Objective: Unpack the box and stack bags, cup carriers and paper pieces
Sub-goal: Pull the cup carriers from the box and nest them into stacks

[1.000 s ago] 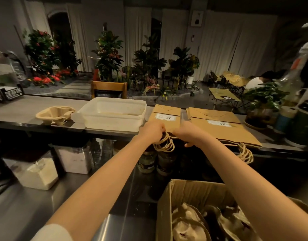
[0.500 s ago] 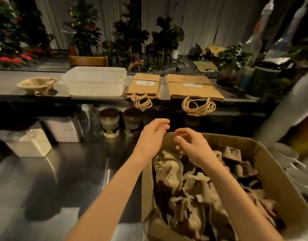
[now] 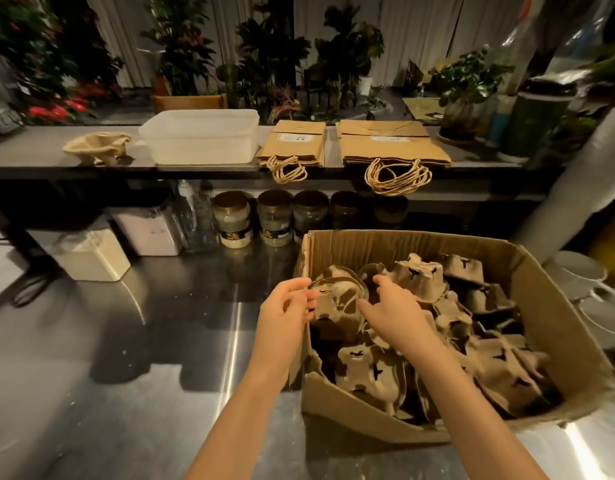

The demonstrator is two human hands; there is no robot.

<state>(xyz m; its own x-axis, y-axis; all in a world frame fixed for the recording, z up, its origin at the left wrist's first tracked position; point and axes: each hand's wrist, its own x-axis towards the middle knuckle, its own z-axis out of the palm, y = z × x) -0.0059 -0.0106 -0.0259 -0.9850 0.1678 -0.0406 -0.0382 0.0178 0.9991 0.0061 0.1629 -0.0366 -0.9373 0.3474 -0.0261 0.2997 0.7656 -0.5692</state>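
Head view — box [image 3: 354,415] holds cup carriers [image 3: 486,368]; left hand [image 3: 284,315], right hand [image 3: 398,315] fingers grip one carrier [image 3: 334,308].

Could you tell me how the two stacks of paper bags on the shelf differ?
The left stack is narrower; the right stack is clearly wider. The left stack's handles form a small bunch, the right stack's a larger, looser loop. Both are brown, lie flat, carry a white label and have their handles at the near edge.

A café service counter: shiny stainless-steel desk [image 3: 126,375], flat brown paper carrier bags [image 3: 392,143] on a raised grey shelf [image 3: 39,150], lidded glass jars [image 3: 235,220], green potted plants [image 3: 469,84] beyond.
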